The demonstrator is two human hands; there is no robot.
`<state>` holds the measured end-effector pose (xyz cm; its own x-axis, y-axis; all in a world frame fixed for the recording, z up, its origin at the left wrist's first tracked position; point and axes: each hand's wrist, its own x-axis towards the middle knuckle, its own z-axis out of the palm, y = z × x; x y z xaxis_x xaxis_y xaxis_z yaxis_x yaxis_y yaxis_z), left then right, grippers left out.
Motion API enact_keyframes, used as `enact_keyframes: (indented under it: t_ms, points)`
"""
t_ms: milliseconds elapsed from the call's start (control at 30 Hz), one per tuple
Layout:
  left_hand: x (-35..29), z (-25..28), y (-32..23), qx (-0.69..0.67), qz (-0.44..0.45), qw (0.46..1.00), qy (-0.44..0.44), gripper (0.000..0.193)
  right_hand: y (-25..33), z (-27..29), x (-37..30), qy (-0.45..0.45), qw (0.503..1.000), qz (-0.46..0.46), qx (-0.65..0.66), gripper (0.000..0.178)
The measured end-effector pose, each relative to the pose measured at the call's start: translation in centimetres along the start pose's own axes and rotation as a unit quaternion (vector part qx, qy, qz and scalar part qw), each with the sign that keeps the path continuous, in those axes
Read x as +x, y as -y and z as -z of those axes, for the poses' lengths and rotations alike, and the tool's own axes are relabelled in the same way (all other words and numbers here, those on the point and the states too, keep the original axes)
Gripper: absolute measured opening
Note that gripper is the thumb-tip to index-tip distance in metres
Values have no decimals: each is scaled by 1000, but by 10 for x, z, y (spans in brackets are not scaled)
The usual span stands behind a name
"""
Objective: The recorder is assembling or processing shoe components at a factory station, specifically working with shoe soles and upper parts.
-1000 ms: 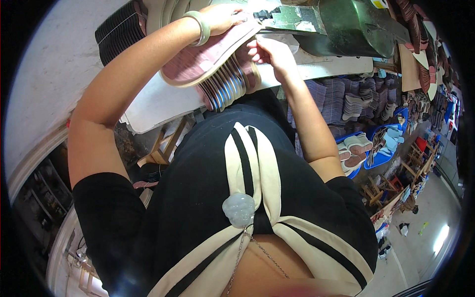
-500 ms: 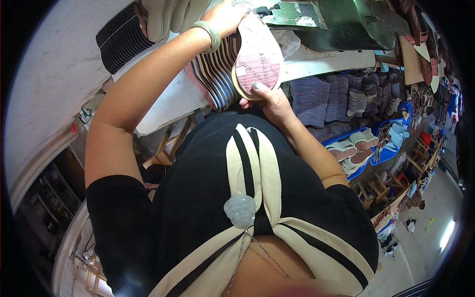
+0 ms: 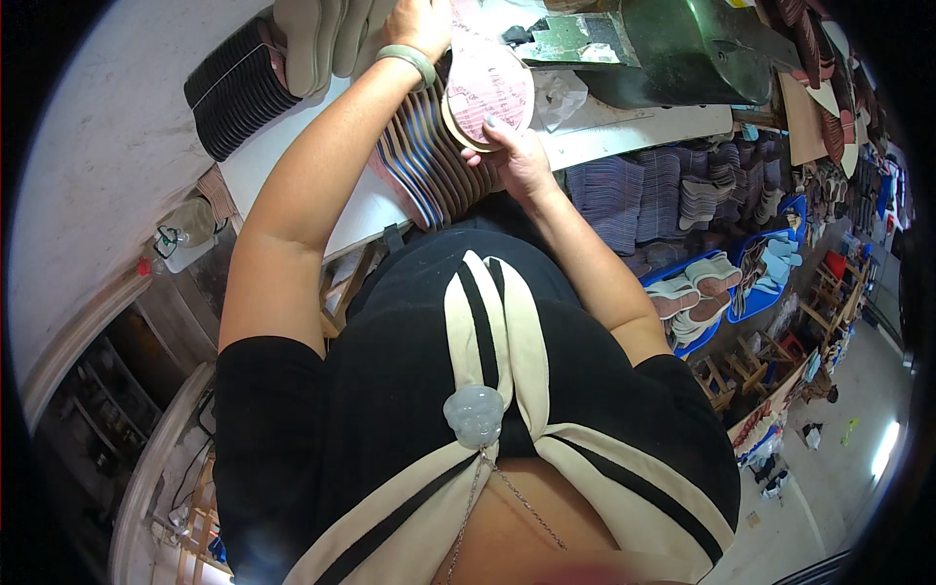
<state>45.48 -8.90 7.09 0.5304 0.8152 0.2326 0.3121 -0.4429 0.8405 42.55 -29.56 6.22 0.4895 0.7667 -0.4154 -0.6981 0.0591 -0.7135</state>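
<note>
A shoe sole (image 3: 490,90), pink and printed on its face with a pale yellowish rim, is tilted up in front of me. My right hand (image 3: 522,161) grips its wide end, the thumb lying on the pink face and the fingers curled underneath. At the far, narrow end, my left hand (image 3: 421,27) is closed on the sole beside the picture's top edge; its fingertips are partly hidden. A jade-like bangle (image 3: 411,64) circles my left wrist. Just below the held sole, a leaning row of striped soles (image 3: 424,161) rests on the white tabletop (image 3: 278,180).
A dark stack of soles (image 3: 239,93) and several beige soles (image 3: 310,49) stand at the far left. A green machine (image 3: 697,54) is at the far right, with clear plastic (image 3: 561,97) beside it. To the right are stacked soles (image 3: 604,200) and blue trays (image 3: 756,302).
Both hands have shifted away from me and slightly left, carrying the sole with them. My left arm has swung inward, and more of the striped row shows.
</note>
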Motion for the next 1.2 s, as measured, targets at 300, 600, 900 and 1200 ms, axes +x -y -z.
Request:
enact_keyframes:
  t_ms: [300, 600, 900, 1200]
  points:
    - [32, 42, -69, 149, -73, 927, 337, 60, 19, -2, 23, -64, 998, -11, -5, 25]
    - [51, 41, -37, 29, -150, 777, 610, 53, 36, -10, 45, -53, 997, -21, -53, 33]
    - [17, 41, 5, 18, -89, 880, 465, 37, 32, -1, 49, -56, 992, 1, -114, 35]
    - [-29, 52, 8, 2, 33, 953, 302, 44, 34, -2, 56, -93, 976, 46, -190, 35]
